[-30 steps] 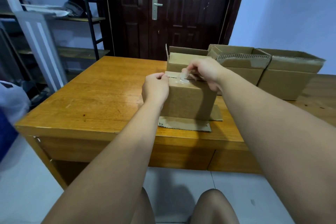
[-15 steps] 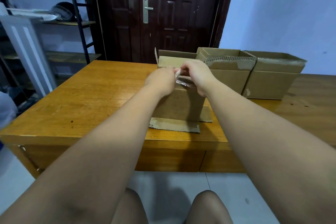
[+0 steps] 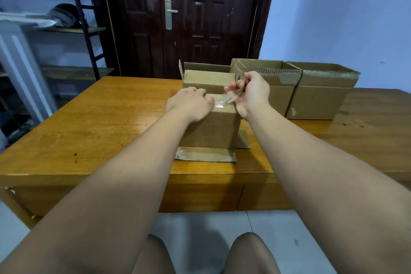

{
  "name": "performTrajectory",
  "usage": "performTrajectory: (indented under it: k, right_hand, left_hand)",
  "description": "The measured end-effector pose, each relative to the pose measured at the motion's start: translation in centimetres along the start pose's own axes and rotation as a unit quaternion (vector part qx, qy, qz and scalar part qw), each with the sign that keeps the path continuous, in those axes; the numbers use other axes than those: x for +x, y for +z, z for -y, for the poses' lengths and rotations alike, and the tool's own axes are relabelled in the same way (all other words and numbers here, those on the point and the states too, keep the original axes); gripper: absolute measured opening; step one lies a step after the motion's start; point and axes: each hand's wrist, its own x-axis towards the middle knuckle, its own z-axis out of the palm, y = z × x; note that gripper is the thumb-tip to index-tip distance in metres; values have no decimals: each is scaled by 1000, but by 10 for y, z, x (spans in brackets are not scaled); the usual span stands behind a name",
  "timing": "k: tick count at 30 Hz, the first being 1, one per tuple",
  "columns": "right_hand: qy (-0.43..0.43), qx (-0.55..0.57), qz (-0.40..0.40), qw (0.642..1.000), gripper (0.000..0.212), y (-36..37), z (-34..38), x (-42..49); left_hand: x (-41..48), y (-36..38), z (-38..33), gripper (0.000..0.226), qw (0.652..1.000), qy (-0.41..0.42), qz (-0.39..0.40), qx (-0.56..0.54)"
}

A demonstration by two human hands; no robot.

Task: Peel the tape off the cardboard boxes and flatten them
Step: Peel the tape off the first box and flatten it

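A small brown cardboard box (image 3: 213,131) stands near the front of the wooden table (image 3: 93,127), its lower flaps splayed flat on the wood. My left hand (image 3: 189,104) presses down on the box's top left edge, fingers curled over it. My right hand (image 3: 251,93) is above the top right corner, pinching a strip of clear tape (image 3: 230,98) that stretches from the box top up to my fingers. Part of the tape still sticks to the top face.
Behind stands another box (image 3: 209,80) with a raised flap, and to the right two open boxes (image 3: 278,91) (image 3: 322,98) side by side. A dark door (image 3: 189,18) is beyond the table and a metal shelf (image 3: 73,29) at the left. My knees show below.
My right hand has pulled the tape up and to the right, off the box top. My left hand has slid further onto the top. The camera view has shifted slightly.
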Motion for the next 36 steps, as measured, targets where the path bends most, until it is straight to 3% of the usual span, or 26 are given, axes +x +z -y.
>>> performTrajectory:
  k: [2,4,6,8,11,13,17,23,24,26,28,29,30,33,36]
  right_hand:
    - [-6,-7,-19,1000,21,0,-1,2]
    - [-56,-138,-31,988,23,-1,-2,3]
    - [-136,-283,-39,949,27,-5,-6,4]
    - [-197,-349,-53,915,31,-9,-10,4]
    - [-232,-363,-64,900,27,-13,-14,2]
    - [-230,-372,-35,899,14,-16,-13,2]
    - [-262,-410,8,874,19,-22,-7,3]
    - [-297,-410,-147,850,36,-36,17,9]
    - [-299,-431,-153,838,36,-42,23,10]
    - [-311,-520,-87,791,33,-55,24,11]
    - [-314,-657,7,685,35,-65,8,13]
    - [-310,-694,33,649,37,-69,0,14]
    - [-309,-700,40,643,39,-69,-6,14]
    - [-265,-672,40,691,46,-68,-8,14]
    - [-126,-571,95,805,47,-72,-3,15]
  left_hand:
    - [2,-2,-1,52,1000,-3,27,12]
    - [2,-4,0,52,999,-8,51,17]
    - [2,-6,-1,53,997,-15,66,25]
    - [2,-7,-7,55,995,-43,78,45]
    - [3,-6,-24,58,990,-73,84,88]
    - [3,-2,-29,56,994,-43,64,77]
    - [4,0,-23,49,998,35,40,22]
    - [3,4,-20,50,998,41,32,31]
    - [4,4,-20,53,998,39,35,35]
    - [5,4,-22,62,998,30,42,44]
    - [7,4,-23,65,998,20,48,44]
    - [7,4,-24,65,998,17,47,43]
    - [7,3,-23,64,998,15,43,45]
    - [7,1,-23,63,998,15,34,41]
    - [4,3,-25,62,998,16,32,46]
